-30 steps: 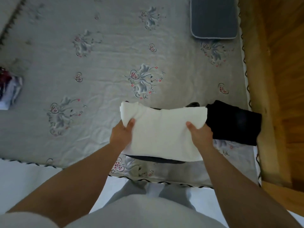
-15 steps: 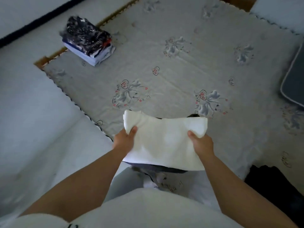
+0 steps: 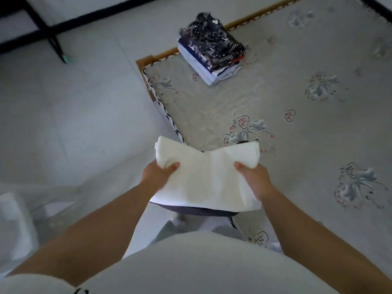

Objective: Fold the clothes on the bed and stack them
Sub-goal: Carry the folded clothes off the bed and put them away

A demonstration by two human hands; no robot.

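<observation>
Pale tiled floor (image 3: 74, 115) fills the 9 o'clock half of our view, w/ a dark frame leg (image 3: 51, 39) up at 10–11 o'clock. Bed (image 3: 307, 128) takes the 3 o'clock half: grey quilted cover w/ printed flower/heart motifs, scalloped black-white trim along the edge, wooden corner (image 3: 146, 60) showing at approx 12 o'clock.

Stack of folded clothes (image 3: 210, 54) sits near that bed corner at 12 o'clock, dark patterned piece on top, white/blue layers under. Well apart from our hands.

We're holding a folded white garment (image 3: 207, 179) at centre, off the surface, above the bed's near edge. A dark folded piece (image 3: 197, 210) shows just under it at 6 o'clock; a sliver of dark also peeks past its far edge. Can't tell how many layers are in the bundle.

Left hand (image 3: 158, 177): thumb on top of the white garment at its 9 o'clock side, fingers under, out of sight — clamped on the bundle. Right hand (image 3: 254, 177): same at the 3 o'clock side, thumb on top, gripping.

White top (image 3: 191, 264) and both bare forearms fill the 6 o'clock region. Blurry white object (image 3: 12, 225) at 8 o'clock on the floor, can't ID it.
</observation>
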